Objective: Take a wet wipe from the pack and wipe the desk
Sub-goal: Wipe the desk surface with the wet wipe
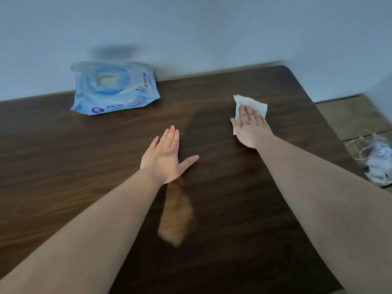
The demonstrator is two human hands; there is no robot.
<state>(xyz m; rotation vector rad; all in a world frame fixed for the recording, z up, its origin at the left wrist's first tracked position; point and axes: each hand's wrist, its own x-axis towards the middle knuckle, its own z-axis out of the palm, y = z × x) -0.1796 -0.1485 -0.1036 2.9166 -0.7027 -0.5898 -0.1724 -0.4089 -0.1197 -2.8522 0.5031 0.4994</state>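
You are wiping the far right part of the desk [63, 158] with a wet wipe under your right hand.

The dark wood desk fills the view; the blue pack [112, 88] lies at its back edge, well apart from the wipe [253, 102]. Your left hand [165, 158] rests flat, fingers spread, gripping nothing. Your right hand [251, 126] presses flat on the wipe, not clenched. The wipe is white, thin, rumpled at its far corner; it looks soft, limp and light, likely to bunch, so keep your palm spread across its middle.
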